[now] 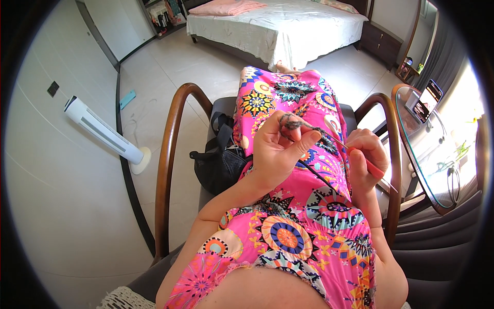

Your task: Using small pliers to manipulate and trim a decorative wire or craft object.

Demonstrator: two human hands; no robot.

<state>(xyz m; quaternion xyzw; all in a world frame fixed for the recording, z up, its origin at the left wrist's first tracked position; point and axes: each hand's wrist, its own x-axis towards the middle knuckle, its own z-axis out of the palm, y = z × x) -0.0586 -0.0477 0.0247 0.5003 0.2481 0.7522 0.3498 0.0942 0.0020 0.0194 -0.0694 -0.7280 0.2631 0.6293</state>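
My left hand [281,148] is raised over my lap, with grey yarn [292,124] looped round its fingers. Thumb and fingertips pinch a small grey crocheted piece [318,132]. In my right hand [364,158] is a crochet hook with a red handle [374,170]. Its thin metal shaft [334,140] points up and left to the grey piece, and a second thin end sticks out below the fist. Whether the hook's tip is inside a loop is too small to tell. Beneath both hands lies the patterned pink dress [256,102] over my legs.
Curved wooden armrests [170,154] flank the chair. A black bag [220,164] with straps sits by my left thigh. On the right, a glass-topped side table [418,146] holds a propped phone [427,101] and cables. A white tower fan [108,131] stands left; a bed [247,31] is ahead.
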